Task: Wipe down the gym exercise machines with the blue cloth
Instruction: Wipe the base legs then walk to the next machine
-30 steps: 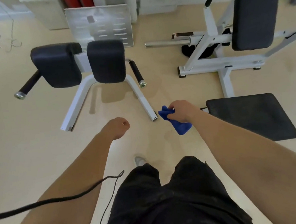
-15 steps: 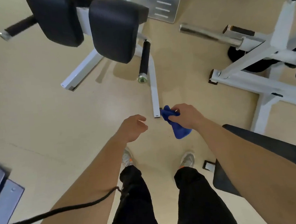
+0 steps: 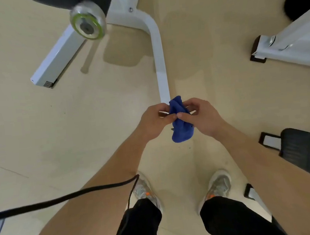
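Left hand [image 3: 154,121] and right hand [image 3: 201,117] meet at centre, each pinching the bunched blue cloth [image 3: 181,130] between thumb and curled fingers. The cloth hangs between them, its lower end free above the beige floor [image 3: 28,129]. Nearest: black trousers [image 3: 142,228], two grey shoes [image 3: 145,192] with orange marks, and a black cable [image 3: 63,198] crossing the left forearm. Near right: a black ribbed pad [image 3: 309,151]. Just beyond the hands: a white frame tube [image 3: 160,63], its near end hidden behind the cloth; whether they touch cannot be told. Far left: a second white tube [image 3: 57,56] with a small label [image 3: 47,83] at its near end, too small to read. Farthest: a blurred chrome end cap [image 3: 88,22] with a green ring; far right, the white base of a second machine [image 3: 295,45]
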